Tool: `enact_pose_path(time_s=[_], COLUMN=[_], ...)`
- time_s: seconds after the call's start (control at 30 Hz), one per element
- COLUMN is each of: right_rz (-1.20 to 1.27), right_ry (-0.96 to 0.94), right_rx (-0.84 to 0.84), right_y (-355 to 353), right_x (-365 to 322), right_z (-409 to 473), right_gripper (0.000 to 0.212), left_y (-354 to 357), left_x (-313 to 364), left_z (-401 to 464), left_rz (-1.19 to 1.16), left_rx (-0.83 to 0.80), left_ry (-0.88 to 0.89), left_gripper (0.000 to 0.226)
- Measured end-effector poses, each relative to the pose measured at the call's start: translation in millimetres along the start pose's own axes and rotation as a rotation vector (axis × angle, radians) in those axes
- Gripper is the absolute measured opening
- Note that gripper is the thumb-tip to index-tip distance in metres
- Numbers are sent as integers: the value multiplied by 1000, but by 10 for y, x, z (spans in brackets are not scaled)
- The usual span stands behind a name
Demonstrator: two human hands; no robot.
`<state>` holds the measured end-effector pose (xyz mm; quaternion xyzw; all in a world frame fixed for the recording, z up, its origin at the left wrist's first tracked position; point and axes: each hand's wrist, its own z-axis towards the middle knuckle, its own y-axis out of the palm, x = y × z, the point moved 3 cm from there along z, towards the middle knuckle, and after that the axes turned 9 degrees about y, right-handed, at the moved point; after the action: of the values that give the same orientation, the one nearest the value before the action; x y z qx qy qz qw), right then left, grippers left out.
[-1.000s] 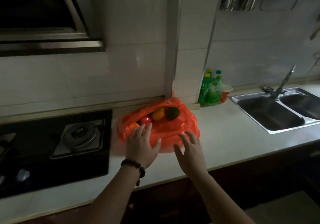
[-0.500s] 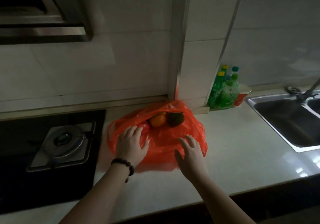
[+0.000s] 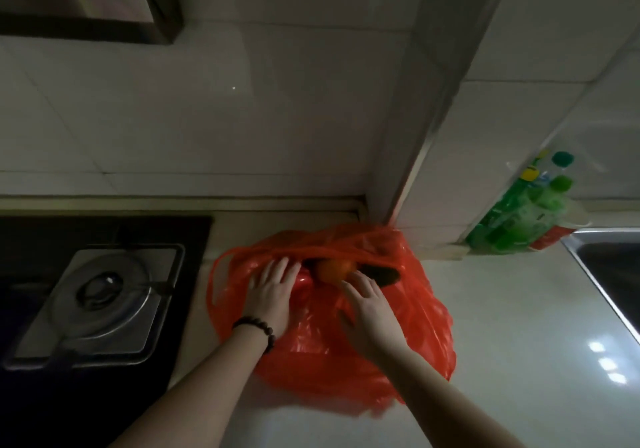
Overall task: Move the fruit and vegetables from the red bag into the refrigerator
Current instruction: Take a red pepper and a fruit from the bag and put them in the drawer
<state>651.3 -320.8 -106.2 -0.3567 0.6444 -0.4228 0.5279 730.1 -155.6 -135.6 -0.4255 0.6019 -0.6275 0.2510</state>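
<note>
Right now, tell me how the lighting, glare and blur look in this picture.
Head view: dim overall, range hood nearly black; bright glare spots on the countertop; green bottles smeared by blur; wide-angle bending of wall lines; the red bag and both hands stay fairly sharp.

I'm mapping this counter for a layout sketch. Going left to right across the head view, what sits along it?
Gas burner → red bag → green bottles → sink.

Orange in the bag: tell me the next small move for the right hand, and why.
Probably curl the right hand round the orange and lift it out. Its straight fingers already reach the fruit at the red bag mouth, and the left hand presses the plastic flat.
</note>
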Motion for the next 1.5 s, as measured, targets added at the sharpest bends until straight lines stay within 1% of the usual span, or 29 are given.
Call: enact_pose_path(time_s=[0.17, 0.27, 0.33, 0.5, 0.57, 0.6, 0.63, 0.7, 0.73, 0.83, 0.93, 1.0, 1.07, 1.17, 1.33, 1.5], right_rz=[-74, -95, -80, -54, 48, 81, 43, -134, -177, -197, -170, -182, -145, -50, 41, 107], right_ry=[-82, -58, -55, -66, -25, -24, -45, -134, -157, -177, -160, -183, -203, -230, -344, -499], right_rx=[-113, -183, -199, -180, -189, -177, -163, -121, -108, -70, -77, -25, 18, -2, 30, 36], right_y=[160, 237, 281, 379, 406, 433, 441, 443, 436, 386, 341, 283, 202, 62, -206, -372], right_x=[-27, -1, 12, -12, -23, -5, -1, 17, 28, 39, 37, 7, -34, -101, -325, -691], right_z=[399, 566, 647, 788, 836, 866, 882, 862, 845, 765, 679, 585, 466, 280, 37, -144], right_gripper=[65, 73, 76, 68, 57, 54, 56, 67, 67, 60, 55, 56, 57, 59, 71, 70], left_y=[100, 134, 136, 123, 120, 116, 110, 87, 70, 13, -67, -140, -235, -404, -716, -908], left_x=[-51, -82, -118, -202, -218, -224, -228, -223, -211, -165, -121, -72, -7, 90, 195, 245], left_z=[92, 113, 122, 104, 74, 55, 36, -10, -33, -101, -181, -249, -324, -462, -827, -1387], left_rz=[48, 49, 32, -21, -66, -83, -96, -117, -131, -155, -180, -197, -209, -198, -188, -127], left_rx=[24, 47, 53, 20, 28, 44, 64, 98, 113, 162, 218, 257, 307, 372, 521, 651], left_ry=[-39, -65, -83, -62, -40, -32, -29, -38, -47, -64, -99, -132, -156, -205, -327, -467], left_gripper=[76, 76, 76, 79, 82, 83, 84, 86, 86, 88, 90, 91, 91, 91, 89, 90])
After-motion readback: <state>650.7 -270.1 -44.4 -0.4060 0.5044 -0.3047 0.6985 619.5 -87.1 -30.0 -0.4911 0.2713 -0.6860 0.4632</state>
